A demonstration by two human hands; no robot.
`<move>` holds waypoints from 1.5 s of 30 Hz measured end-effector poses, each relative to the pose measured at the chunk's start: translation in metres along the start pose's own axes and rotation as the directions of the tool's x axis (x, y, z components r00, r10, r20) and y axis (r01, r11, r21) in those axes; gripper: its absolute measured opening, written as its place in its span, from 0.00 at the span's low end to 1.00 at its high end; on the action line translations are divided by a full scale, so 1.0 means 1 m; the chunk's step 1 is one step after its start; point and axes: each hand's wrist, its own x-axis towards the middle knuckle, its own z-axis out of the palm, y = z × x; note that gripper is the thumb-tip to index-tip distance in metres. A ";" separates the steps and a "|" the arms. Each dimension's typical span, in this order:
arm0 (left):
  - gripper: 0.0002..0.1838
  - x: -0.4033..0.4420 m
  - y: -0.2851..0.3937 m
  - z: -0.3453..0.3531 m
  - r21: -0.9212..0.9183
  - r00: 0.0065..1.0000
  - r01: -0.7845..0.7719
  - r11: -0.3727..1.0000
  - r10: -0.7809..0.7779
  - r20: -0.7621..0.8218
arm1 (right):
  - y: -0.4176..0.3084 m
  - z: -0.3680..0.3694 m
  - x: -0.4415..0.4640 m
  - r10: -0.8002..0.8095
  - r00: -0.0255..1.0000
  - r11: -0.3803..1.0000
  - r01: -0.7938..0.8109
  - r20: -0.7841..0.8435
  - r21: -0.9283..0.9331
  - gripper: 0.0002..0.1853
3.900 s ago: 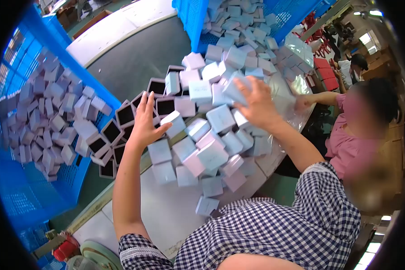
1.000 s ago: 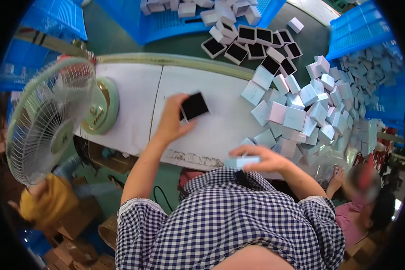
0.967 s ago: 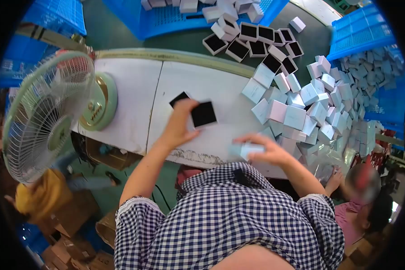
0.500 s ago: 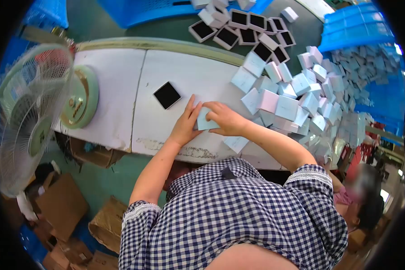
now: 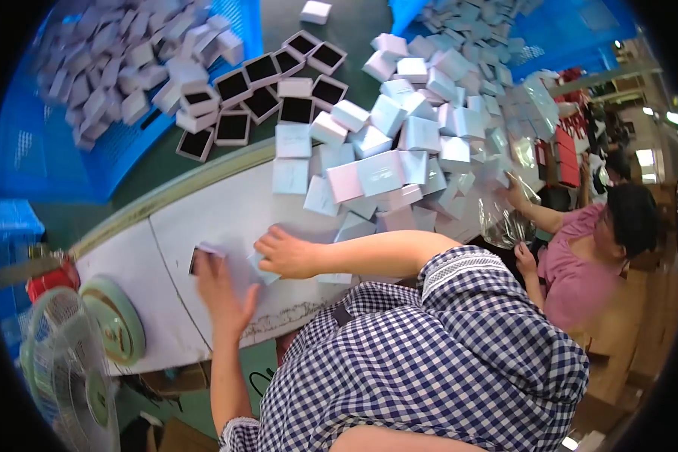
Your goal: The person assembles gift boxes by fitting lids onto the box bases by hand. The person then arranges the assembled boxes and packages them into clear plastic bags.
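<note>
My left hand reaches over a small white box with a black inside. Its fingertips cover part of the box and its thumb stands apart from the fingers; the hand is slightly blurred. To its right, my right hand has bent fingers on a light blue box piece lying on the white tabletop. The palm and fingers hide much of that piece. Close by on the right lies a pile of closed white and light blue boxes.
Several open boxes with black insides lie beyond the table edge. A blue crate full of boxes stands at the far left. A fan is at the near left. On the right, a person in pink handles clear plastic.
The view has turned to the right. My left hand has left the light blue piece and moved left to the black-lined box. My right hand stays at the light blue piece.
</note>
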 end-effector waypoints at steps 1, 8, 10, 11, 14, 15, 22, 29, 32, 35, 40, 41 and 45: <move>0.50 0.001 -0.007 0.001 0.168 0.979 0.205 0.964 -0.199 -0.055 | 0.000 -0.012 0.002 0.072 0.996 0.996 -0.074 0.048 0.056 0.25; 0.34 0.028 -0.033 0.069 0.180 0.981 0.163 0.970 -0.140 -0.133 | 0.107 -0.173 -0.123 0.534 0.654 0.799 -0.598 -0.535 0.066 0.28; 0.32 0.063 -0.011 0.077 0.108 0.976 0.168 0.980 -0.150 -0.158 | 0.138 -0.222 -0.162 0.750 0.568 0.604 -0.797 -0.339 0.001 0.27; 0.30 0.077 -0.006 0.085 0.111 0.976 0.163 0.980 -0.144 -0.162 | 0.150 -0.245 -0.177 0.766 0.613 0.605 -0.789 -0.192 -0.107 0.26; 0.30 0.099 0.003 0.105 0.149 0.979 0.124 0.981 -0.096 -0.182 | 0.237 -0.293 -0.212 0.743 0.668 0.669 -0.740 -0.043 0.069 0.23; 0.30 0.100 0.007 0.108 0.157 0.976 0.145 0.977 -0.115 -0.183 | 0.277 -0.302 -0.218 0.800 0.577 0.593 -0.802 -0.164 0.072 0.23; 0.33 0.098 0.013 0.095 -0.016 0.973 0.182 0.983 -0.182 -0.144 | 0.463 -0.252 -0.103 0.568 0.784 0.786 -0.607 -0.251 -0.118 0.35; 0.24 0.097 0.015 0.116 0.101 0.971 0.224 0.969 -0.213 -0.110 | 0.562 -0.196 -0.003 0.791 0.557 0.560 -0.826 -0.252 -0.070 0.62; 0.22 0.095 0.019 0.112 0.136 0.962 0.253 0.958 -0.235 -0.136 | 0.563 -0.180 -0.003 0.854 0.493 0.504 -0.863 -0.166 0.036 0.51; 0.21 0.102 0.016 0.112 0.152 0.963 0.255 0.955 -0.237 -0.128 | 0.578 -0.169 -0.023 0.698 0.622 0.657 -0.753 -0.356 -0.028 0.24; 0.26 0.095 0.018 0.114 0.109 0.958 0.267 0.958 -0.252 -0.134 | 0.545 -0.250 -0.110 0.441 0.814 0.855 -0.509 -0.379 -0.098 0.25; 0.28 0.099 0.021 0.111 0.095 0.964 0.240 0.966 -0.226 -0.141 | 0.539 -0.269 -0.127 0.541 0.808 0.822 -0.566 -0.233 -0.055 0.26; 0.28 0.096 0.021 0.101 0.023 0.971 0.216 0.976 -0.213 -0.112 | 0.513 -0.333 -0.181 0.838 0.368 0.506 -0.801 0.403 -0.320 0.26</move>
